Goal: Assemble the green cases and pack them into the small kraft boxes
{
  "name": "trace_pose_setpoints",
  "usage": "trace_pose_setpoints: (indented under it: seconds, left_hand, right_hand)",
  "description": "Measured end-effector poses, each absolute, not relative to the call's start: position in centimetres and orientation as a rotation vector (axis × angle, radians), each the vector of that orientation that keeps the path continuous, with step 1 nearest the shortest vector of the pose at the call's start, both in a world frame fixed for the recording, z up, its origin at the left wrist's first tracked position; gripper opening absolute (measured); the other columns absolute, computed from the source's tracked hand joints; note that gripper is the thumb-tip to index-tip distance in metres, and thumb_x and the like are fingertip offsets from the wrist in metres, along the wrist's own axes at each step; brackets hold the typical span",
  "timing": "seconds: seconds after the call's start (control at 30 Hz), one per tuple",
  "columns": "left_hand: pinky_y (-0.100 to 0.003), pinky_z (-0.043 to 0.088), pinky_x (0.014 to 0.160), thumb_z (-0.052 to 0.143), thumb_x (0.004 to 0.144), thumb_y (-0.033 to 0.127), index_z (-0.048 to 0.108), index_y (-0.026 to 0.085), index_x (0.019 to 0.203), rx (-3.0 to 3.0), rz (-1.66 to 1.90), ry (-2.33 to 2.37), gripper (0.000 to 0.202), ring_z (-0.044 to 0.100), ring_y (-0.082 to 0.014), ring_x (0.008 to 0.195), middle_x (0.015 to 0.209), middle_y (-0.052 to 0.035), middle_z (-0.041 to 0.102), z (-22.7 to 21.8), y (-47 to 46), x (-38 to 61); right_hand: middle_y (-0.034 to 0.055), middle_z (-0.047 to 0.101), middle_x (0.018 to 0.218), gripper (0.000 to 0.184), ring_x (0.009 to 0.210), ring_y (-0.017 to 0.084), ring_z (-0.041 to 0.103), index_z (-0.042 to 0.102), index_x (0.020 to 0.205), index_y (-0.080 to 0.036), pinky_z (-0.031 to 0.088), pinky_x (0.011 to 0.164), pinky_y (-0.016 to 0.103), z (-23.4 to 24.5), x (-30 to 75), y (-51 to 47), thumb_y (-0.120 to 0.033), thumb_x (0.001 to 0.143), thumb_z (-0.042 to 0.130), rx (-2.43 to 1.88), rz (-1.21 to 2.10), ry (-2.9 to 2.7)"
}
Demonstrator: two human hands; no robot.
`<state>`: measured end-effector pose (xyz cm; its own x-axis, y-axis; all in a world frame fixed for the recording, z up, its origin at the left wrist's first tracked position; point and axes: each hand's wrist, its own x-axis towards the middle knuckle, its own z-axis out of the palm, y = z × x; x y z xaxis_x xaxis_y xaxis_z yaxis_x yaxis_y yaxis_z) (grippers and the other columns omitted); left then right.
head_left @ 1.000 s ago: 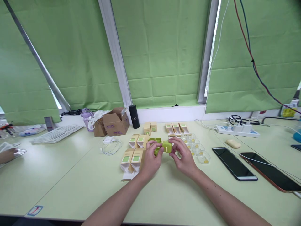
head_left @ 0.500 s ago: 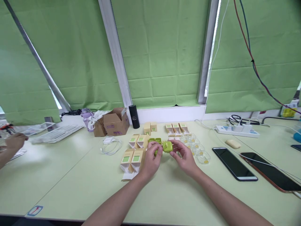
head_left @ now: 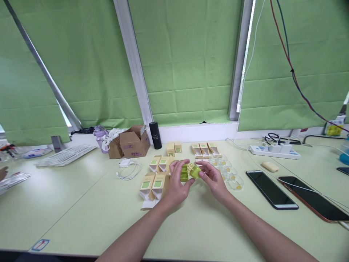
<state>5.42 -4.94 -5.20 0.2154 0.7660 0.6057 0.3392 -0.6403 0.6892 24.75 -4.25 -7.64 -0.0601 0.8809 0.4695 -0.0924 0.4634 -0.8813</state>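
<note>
My left hand [head_left: 177,185] is closed around a small green piece with open compartments [head_left: 184,175], thumb at its near side and fingertips at its far side. Between finger and thumb of my right hand [head_left: 214,179] is a rounded green piece [head_left: 195,171]. Thin pale strands [head_left: 190,166] show between the two green pieces; I cannot make out whether they join them. Just left of my left hand lie opened small cardboard boxes [head_left: 157,183] with green labels. Clear plastic cups [head_left: 236,182] with yellow spots stand beyond my right hand.
More small boxes [head_left: 204,150] and a black cylinder [head_left: 155,135] stand at the back, beside a brown carton [head_left: 134,141]. A white charger cable [head_left: 133,170] lies left. Two phones [head_left: 272,190], a power strip [head_left: 275,152] and loose cables lie right. Another person's hand [head_left: 3,173] shows far left.
My left hand has turned and spread around the compartment piece, which now sits lower and upright between its fingers. The rounded piece has tilted in my right hand. The other person's hand has drawn back left.
</note>
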Motion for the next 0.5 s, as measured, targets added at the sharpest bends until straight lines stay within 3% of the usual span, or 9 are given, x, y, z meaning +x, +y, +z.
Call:
trace_pose_setpoints:
  seconds: [0.1, 0.23, 0.37, 0.5]
  left_hand:
    - [-0.058, 0.040, 0.123, 0.072, 0.090, 0.011, 0.059, 0.036, 0.148, 2.152, 1.312, 0.967, 0.065, 0.041, -0.0331, 0.145, 0.145, -0.0093, 0.058, -5.31, -4.97, 5.43]
    - [-0.057, 0.038, 0.125, 0.068, 0.094, 0.011, 0.067, 0.037, 0.139, 2.138, 1.233, 0.932, 0.052, 0.041, -0.0318, 0.146, 0.144, -0.0083, 0.060, -5.51, -4.92, 5.53]
    - [-0.053, 0.041, 0.122, 0.072, 0.088, 0.009, 0.071, 0.032, 0.128, 2.044, 1.298, 0.954, 0.047, 0.046, -0.0315, 0.142, 0.136, -0.0089, 0.061, -5.38, -4.89, 5.70]
    - [-0.046, 0.048, 0.116, 0.075, 0.088, 0.015, 0.071, 0.030, 0.130, 1.885, 1.344, 1.000, 0.044, 0.056, -0.0288, 0.135, 0.136, -0.0096, 0.056, -5.30, -4.61, 5.59]
  right_hand:
    - [0.0054, 0.073, 0.099, 0.047, 0.091, 0.024, 0.068, 0.067, 0.128, -0.027, 0.054, 0.081, 0.038, -7.65, 24.64, -4.26, -0.060, 0.094, 0.073, -0.770, 0.906, -1.436]
    - [0.0053, 0.075, 0.097, 0.045, 0.088, 0.024, 0.069, 0.066, 0.127, -0.026, 0.053, 0.077, 0.037, -7.39, 24.63, -4.39, -0.059, 0.096, 0.070, -0.808, 0.840, -1.492]
    - [0.0057, 0.077, 0.096, 0.041, 0.090, 0.025, 0.071, 0.067, 0.125, -0.025, 0.053, 0.079, 0.037, -7.12, 24.88, -4.37, -0.058, 0.101, 0.061, -0.848, 0.735, -1.470]
    - [0.0070, 0.079, 0.100, 0.033, 0.089, 0.025, 0.069, 0.070, 0.119, -0.024, 0.051, 0.077, 0.038, -7.14, 25.56, -3.85, -0.049, 0.102, 0.059, -1.021, 0.519, -1.406]
